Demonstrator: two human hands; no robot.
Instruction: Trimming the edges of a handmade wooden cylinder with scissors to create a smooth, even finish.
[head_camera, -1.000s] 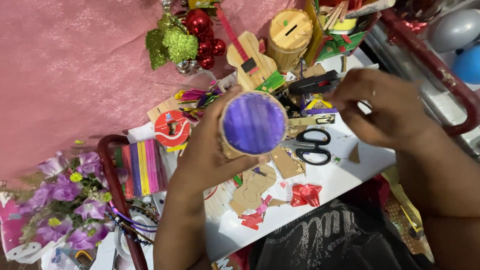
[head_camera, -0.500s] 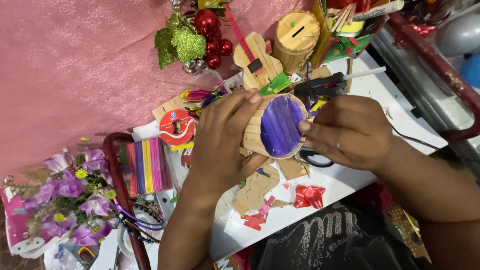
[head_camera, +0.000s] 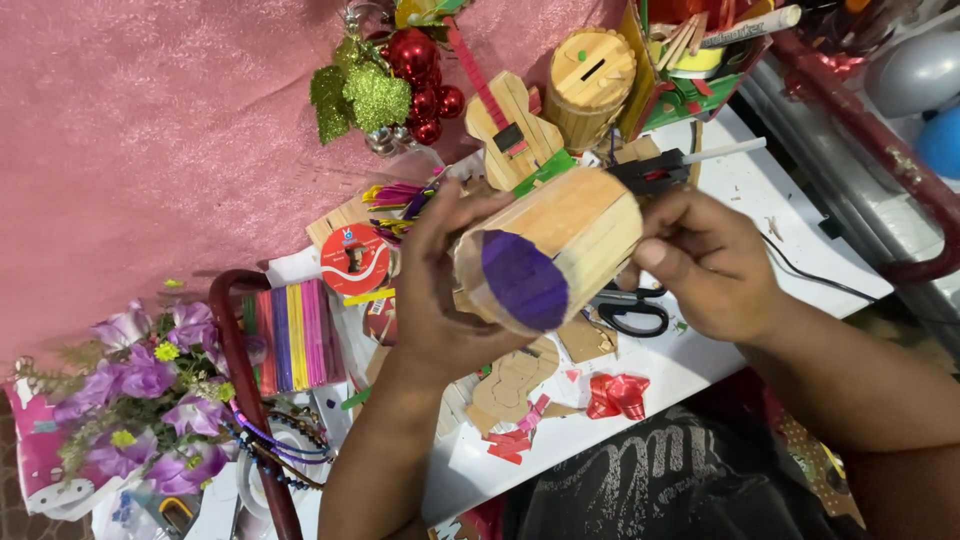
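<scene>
Held above the middle of the white desk (head_camera: 740, 190): a barrel-shaped box of wooden craft sticks (head_camera: 560, 245), tipped on its side, purple-painted end facing near and slightly left. Left hand (head_camera: 440, 285) wrapped around the purple end, fingers curled over the top edge, gripping the box. Right hand (head_camera: 705, 260) closed on the far right end, thumb pressed against the stick wall, also gripping the box.

Judged light and stiff, hollow by the look of it. Glued stick seams likely brittle under a hard squeeze; safest hold seemed at the two end rims, as taken here, not across the thin side slats.

Below the box: black-handled scissors (head_camera: 630, 315) just under the right hand, cardboard cut-outs (head_camera: 510, 385), a red ribbon bow (head_camera: 617, 395) nearer. Far side: a black glue gun (head_camera: 655, 172), a similar stick-built round box with a slot (head_camera: 592, 80), a wooden guitar model (head_camera: 510, 125), red baubles (head_camera: 425, 75). Left: a bundle of coloured sticks (head_camera: 290, 335) and purple artificial flowers (head_camera: 140, 365).
</scene>
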